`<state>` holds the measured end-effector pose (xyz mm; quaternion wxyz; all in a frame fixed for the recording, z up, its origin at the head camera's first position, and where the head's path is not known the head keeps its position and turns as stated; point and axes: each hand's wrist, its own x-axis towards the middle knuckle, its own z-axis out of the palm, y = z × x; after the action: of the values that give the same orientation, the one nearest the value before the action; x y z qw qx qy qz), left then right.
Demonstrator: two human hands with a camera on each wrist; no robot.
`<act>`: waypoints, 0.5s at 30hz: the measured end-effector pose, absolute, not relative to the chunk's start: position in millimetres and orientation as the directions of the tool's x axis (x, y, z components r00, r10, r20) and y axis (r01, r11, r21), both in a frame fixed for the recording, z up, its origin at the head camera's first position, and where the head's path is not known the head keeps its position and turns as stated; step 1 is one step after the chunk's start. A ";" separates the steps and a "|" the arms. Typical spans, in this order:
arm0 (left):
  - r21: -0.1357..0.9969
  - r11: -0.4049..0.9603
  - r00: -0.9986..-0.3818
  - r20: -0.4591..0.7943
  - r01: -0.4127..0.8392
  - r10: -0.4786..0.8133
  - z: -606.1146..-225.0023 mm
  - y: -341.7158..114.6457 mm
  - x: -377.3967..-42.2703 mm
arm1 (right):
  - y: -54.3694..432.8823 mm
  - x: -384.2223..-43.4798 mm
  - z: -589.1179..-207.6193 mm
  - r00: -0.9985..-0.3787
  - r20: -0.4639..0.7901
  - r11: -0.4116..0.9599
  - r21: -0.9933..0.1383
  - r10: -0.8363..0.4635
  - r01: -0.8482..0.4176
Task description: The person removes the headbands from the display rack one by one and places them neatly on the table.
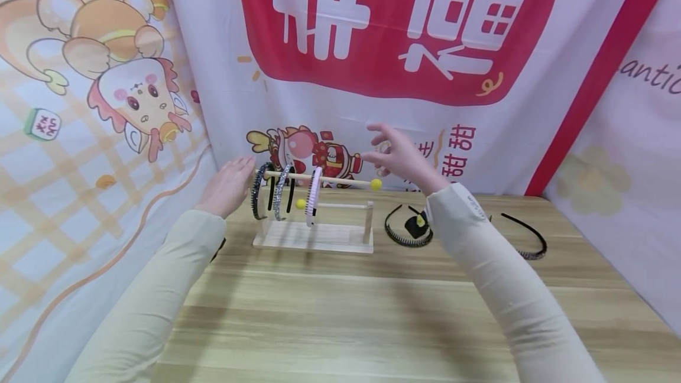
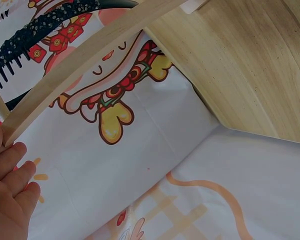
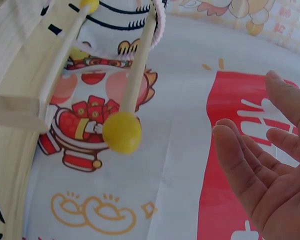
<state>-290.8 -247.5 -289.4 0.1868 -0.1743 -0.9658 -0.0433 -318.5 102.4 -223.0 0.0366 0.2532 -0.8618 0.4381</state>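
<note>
A wooden headband rack (image 1: 314, 244) stands at the back of the table. Black (image 1: 257, 194), silver glittery (image 1: 281, 194) and pale pink (image 1: 314, 197) headbands with comb teeth hang from its upper rod (image 1: 340, 180). My left hand (image 1: 229, 185) is at the rack's left end, fingers extended in the head view; in the left wrist view its fingertips (image 2: 19, 150) touch the top of the wooden upright (image 2: 70, 75). Past the yellow ball (image 3: 122, 132) on the rod's right end, my right hand (image 1: 401, 155) hovers in the air, fingers spread and holding nothing.
On the table (image 1: 330, 318), right of the rack, lie a black toothed headband (image 1: 407, 241) with a dark piece inside its curve and another dark headband (image 1: 532, 241). A dark object (image 1: 219, 248) shows by the left forearm. Printed cloths (image 1: 223, 105) hang around the table.
</note>
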 end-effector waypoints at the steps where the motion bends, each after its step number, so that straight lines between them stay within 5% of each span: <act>1: 0.018 0.935 -0.869 0.377 0.354 0.321 -289.5 -247.6 -290.9 | 98.6 -318.1 -223.7 -0.866 0.284 0.485 -0.736 -0.410 -0.472; 15: 0.020 0.933 -0.865 0.383 0.358 0.324 -290.2 -247.7 -290.3 | 54.5 -312.8 -232.3 -0.851 0.249 0.469 -0.746 -0.462 -0.473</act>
<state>-290.3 -247.7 -290.2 0.1903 -0.1768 -0.9646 -0.0450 -312.8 54.5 -232.3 0.0063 0.2726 -0.8571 0.4371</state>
